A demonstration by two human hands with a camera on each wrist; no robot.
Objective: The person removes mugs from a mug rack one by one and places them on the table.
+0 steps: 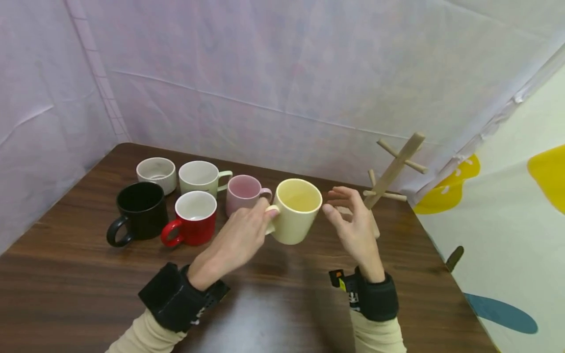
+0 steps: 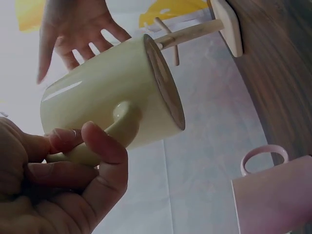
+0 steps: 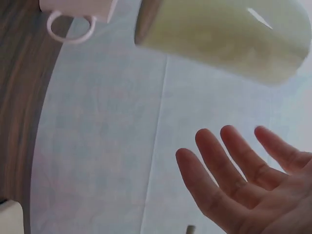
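Observation:
A pale yellow mug (image 1: pixel 291 226) is held up above the table, its handle pinched between the curled fingers and thumb of my left hand (image 1: pixel 240 230). In the left wrist view those fingers wrap the handle (image 2: pixel 127 127) closely. My right hand (image 1: pixel 356 225) is just to the right of the mug, fingers spread and holding nothing. The right wrist view shows a gap between its fingertips (image 3: pixel 204 139) and the mug. Just behind my left hand stands a pink mug (image 1: pixel 240 195).
A black mug (image 1: pixel 143 215), a red mug (image 1: pixel 198 228), a white-green mug (image 1: pixel 194 181) and a small white cup (image 1: pixel 161 177) stand at left on the wooden table (image 1: pixel 57 274). A wooden mug tree (image 1: pixel 393 171) with pegs stands back right, before the white cloth wall (image 1: pixel 282 88).

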